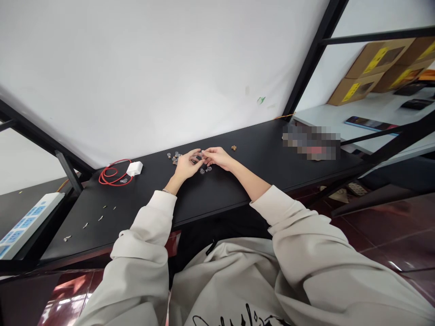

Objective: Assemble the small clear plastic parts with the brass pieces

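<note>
**Both hands meet over small clear parts on a black bench**

The left hand (188,165) and the right hand (217,157) are held low over the black bench (217,199), with their fingers (208,155) drawn together and meeting at the tips. A small piece may be pinched between them, but it is too small to be made out, so a grip cannot be confirmed.

Everything else is placed from the white power adapter (134,168). A looped red cable (112,174) is touching it on its left. A loose cluster of small metal-and-clear parts (174,157) is lying to its right, and two small clear parts (204,170) are farther right, just below the fingertips. A small brown piece (234,147) is seen beyond those. Small metal pieces (100,218) are scattered nearer the person, below the adapter, and a white power strip (27,224) is seen farther left, off the bench.
</note>
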{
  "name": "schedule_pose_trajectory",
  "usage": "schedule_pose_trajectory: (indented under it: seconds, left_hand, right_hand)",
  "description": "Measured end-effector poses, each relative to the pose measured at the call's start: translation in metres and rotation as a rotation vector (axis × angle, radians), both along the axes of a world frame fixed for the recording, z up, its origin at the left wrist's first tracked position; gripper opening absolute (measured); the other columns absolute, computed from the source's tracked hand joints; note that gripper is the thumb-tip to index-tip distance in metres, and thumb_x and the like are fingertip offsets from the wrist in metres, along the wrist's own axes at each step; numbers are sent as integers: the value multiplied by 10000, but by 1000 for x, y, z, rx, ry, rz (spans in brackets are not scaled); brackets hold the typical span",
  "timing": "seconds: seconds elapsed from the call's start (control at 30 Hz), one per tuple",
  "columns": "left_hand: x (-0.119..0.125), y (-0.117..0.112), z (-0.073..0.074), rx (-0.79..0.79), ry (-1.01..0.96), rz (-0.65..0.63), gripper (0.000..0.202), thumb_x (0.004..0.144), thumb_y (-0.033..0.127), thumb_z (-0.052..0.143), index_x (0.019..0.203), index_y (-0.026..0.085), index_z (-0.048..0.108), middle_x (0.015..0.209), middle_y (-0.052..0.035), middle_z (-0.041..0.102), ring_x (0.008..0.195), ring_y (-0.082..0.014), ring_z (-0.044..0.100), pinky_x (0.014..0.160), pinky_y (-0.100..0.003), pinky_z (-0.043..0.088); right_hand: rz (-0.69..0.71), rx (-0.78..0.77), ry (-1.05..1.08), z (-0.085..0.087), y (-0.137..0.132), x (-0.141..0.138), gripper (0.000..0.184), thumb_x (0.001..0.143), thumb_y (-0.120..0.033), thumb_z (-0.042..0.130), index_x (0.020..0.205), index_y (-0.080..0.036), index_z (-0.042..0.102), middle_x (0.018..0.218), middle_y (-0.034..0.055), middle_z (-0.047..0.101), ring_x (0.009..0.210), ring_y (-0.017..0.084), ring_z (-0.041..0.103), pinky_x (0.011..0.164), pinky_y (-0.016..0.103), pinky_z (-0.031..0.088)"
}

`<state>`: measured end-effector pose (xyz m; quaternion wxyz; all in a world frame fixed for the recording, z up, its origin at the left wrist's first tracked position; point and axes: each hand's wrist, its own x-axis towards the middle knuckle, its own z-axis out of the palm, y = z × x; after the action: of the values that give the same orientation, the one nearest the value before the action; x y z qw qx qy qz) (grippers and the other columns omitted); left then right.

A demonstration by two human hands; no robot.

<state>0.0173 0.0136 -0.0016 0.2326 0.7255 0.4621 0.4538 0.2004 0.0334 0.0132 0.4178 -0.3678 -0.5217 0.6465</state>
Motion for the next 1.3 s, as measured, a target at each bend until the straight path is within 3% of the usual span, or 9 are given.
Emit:
schedule_pose_trajectory:
  seconds: [0.17,0.47,0.67,1.3]
  left_hand:
    - [0,-1,1,37,77,26,430,773,248,777,1195,199,712,886,-72,768,708,-184,702,699,-308,570]
    - [1,-5,6,150,143,60,384,758,273,802,1126,194,727,948,-80,767,748,-197,714,711,-311,575]
    - [2,-7,5,204,203,89,342,765,261,776,1090,195,698,780,-25,750,672,-165,700,662,-287,568]
    - [0,-1,-1,173,60,8,317,672,251,847,953,167,725,722,-29,736,626,-145,684,618,-274,571]
  right_hand:
    - [60,22,-2,0,0,2,197,840,-279,812,793,-113,719,746,88,731,614,123,657,536,199,544]
    - [47,80,-14,-1,-1,2,269,763,-355,871,760,-123,734,773,83,736,628,117,649,513,195,515]
    - [57,90,-35,-2,0,1,287,770,-361,862,723,-119,715,748,79,732,614,110,641,515,193,487]
    - [128,121,-66,-8,5,3,306,742,-370,879,712,-122,702,668,60,703,611,116,641,546,200,476]
